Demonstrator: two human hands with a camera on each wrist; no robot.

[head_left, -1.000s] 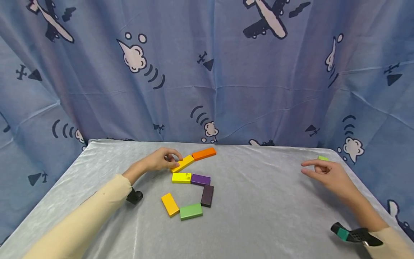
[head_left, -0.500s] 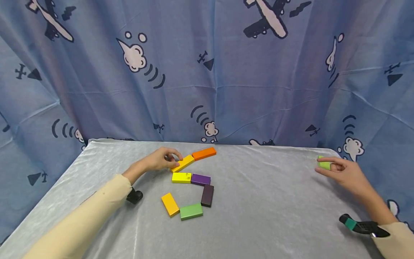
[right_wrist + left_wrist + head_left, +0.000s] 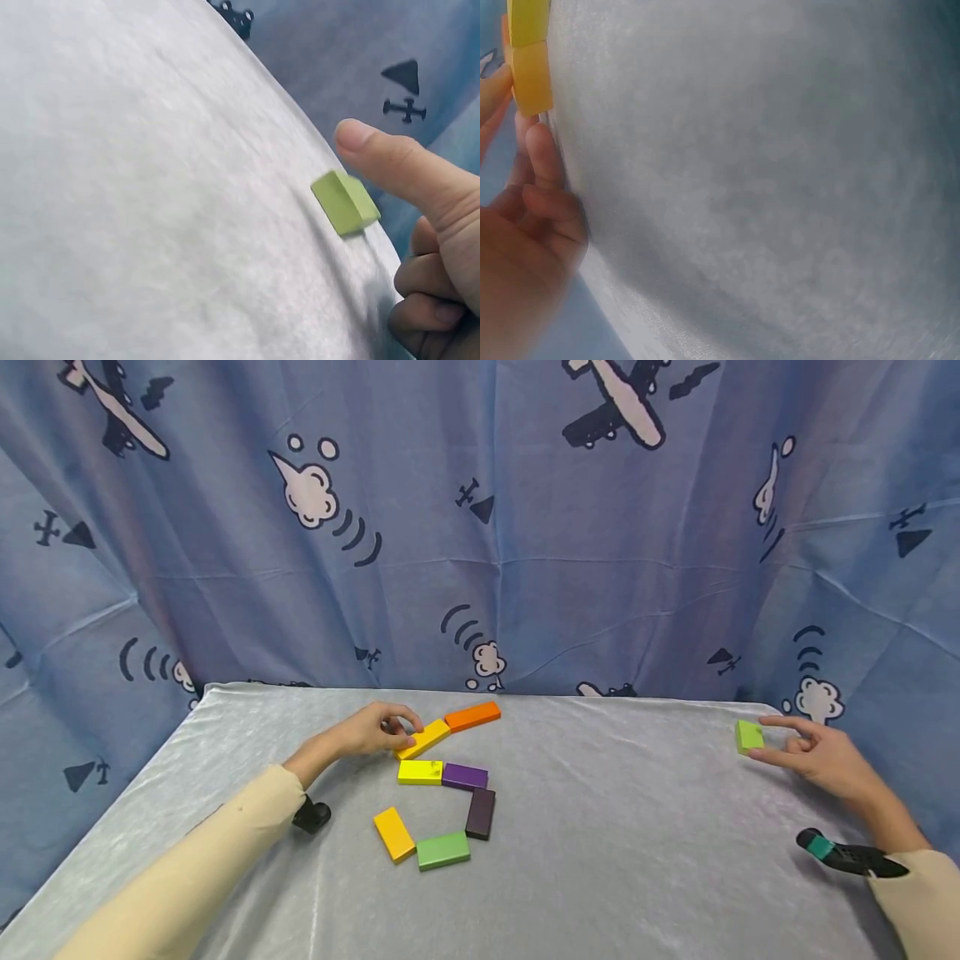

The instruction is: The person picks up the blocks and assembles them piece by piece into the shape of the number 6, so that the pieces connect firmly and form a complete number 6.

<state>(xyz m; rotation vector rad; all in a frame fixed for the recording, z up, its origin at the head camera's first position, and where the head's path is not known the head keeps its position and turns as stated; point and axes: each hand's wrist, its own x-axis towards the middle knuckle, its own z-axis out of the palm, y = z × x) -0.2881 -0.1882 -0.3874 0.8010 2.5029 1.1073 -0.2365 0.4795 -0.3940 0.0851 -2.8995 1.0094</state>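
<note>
At the back left, my left hand [image 3: 375,728] pinches a yellow-orange rectangular block [image 3: 431,737] between thumb and index finger. In the left wrist view this amber block [image 3: 534,79] shows at the upper left edge, a fingertip against its side. Far to the right, my right hand [image 3: 821,758] hovers beside a lime-green block [image 3: 749,737], thumb and index finger extended and spread. The right wrist view shows the lime block [image 3: 346,202] on the cloth, a gap between it and the upper extended finger; the lower fingers are curled.
An orange block [image 3: 472,717] meets the held block's far end. Below lie yellow [image 3: 420,772], purple [image 3: 466,777], dark brown [image 3: 481,814], green [image 3: 443,851] and amber [image 3: 393,835] blocks in a curved row. A patterned blue curtain [image 3: 570,627] hangs behind the grey tablecloth [image 3: 600,843].
My right hand has moved rightward, past the top of the lime block to its right side, so the block now shows. The left hand and the other blocks have stayed put.
</note>
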